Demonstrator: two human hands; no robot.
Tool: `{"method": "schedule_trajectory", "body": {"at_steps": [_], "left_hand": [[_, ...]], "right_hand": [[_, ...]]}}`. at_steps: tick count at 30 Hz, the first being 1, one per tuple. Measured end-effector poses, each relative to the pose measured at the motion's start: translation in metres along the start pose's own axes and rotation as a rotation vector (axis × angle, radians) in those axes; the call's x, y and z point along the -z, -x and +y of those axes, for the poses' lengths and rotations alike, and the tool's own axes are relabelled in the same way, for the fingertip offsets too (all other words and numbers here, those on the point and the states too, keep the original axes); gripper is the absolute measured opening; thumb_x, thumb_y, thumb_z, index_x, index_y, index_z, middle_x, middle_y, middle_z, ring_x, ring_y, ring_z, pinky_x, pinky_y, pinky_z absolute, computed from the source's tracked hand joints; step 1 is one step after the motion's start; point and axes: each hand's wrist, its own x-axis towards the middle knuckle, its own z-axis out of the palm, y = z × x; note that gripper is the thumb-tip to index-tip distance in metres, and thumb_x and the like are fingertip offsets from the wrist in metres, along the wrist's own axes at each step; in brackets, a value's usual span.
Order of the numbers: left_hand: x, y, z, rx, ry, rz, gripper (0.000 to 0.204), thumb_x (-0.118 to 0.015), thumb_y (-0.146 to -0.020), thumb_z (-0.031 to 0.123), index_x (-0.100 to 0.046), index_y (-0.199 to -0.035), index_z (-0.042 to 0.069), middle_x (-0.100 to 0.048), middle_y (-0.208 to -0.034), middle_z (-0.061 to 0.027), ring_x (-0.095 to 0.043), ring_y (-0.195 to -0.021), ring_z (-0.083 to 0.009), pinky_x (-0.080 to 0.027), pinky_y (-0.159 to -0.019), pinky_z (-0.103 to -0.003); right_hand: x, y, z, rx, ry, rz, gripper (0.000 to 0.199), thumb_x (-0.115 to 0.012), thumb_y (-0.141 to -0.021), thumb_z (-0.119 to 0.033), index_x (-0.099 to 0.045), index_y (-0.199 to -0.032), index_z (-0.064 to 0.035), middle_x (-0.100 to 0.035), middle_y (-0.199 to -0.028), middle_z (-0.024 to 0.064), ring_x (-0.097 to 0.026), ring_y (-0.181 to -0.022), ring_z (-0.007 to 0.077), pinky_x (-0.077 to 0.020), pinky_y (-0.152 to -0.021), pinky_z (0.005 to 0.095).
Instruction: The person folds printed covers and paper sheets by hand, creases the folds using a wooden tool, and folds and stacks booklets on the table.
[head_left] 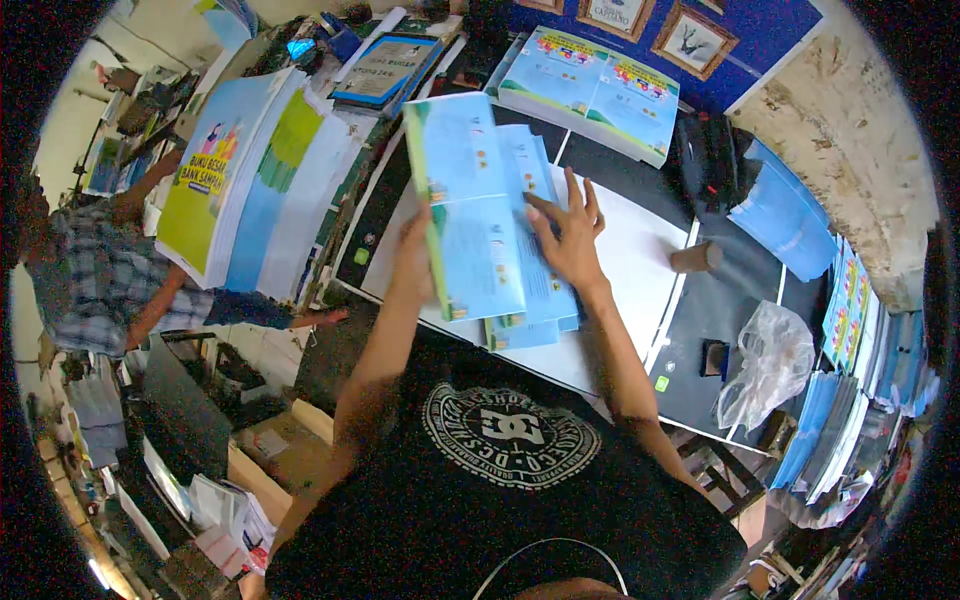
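Note:
My left hand [412, 250] is closed on the left edge of a light blue printed sheet [470, 225] with a green border, which is raised and a little tilted. Behind and to its right lie similar blue printed sheets [545, 285], partly covered by it. Over these sheets is my right hand [568, 238], its fingers spread; its fingertips are by their upper right edge, though I cannot tell whether they touch. Beneath everything is a white board [640, 270] on the black table.
A neat stack of printed blue sheets [590, 90] stands at the back. Tall piles of covers [230, 170] rise on the left, near a person in a checked shirt [90, 270]. To the right are a brown cylinder [697, 257], a crumpled clear plastic bag [768, 365] and blue stacks [785, 220].

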Motion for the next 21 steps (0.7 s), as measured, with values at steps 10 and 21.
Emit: {"method": "schedule_trajectory", "body": {"at_steps": [10, 21], "left_hand": [[-0.035, 0.007, -0.024, 0.196, -0.052, -0.143, 0.056, -0.049, -0.102, 0.046, -0.052, -0.138, 0.003, -0.064, -0.126, -0.0146, -0.064, -0.111, -0.0257, -0.052, -0.097, -0.039], [-0.039, 0.034, 0.034, -0.018, -0.437, 0.046, 0.051, -0.052, -0.102, 0.044, -0.062, -0.122, -0.002, -0.07, -0.101, -0.0094, -0.069, -0.086, -0.0168, -0.057, -0.076, -0.029]], "right_hand": [[0.0, -0.003, 0.006, -0.148, -0.421, -0.162, 0.05, -0.065, -0.09, -0.051, -0.076, -0.109, -0.0065, -0.035, -0.155, 0.025, -0.021, -0.146, 0.047, -0.018, -0.117, 0.0593], [0.001, 0.0, 0.02, -0.092, -0.377, -0.111, 0.042, -0.069, -0.089, -0.043, -0.075, -0.108, -0.0059, -0.036, -0.154, 0.0276, -0.024, -0.144, 0.0473, -0.0216, -0.114, 0.0599]]}}
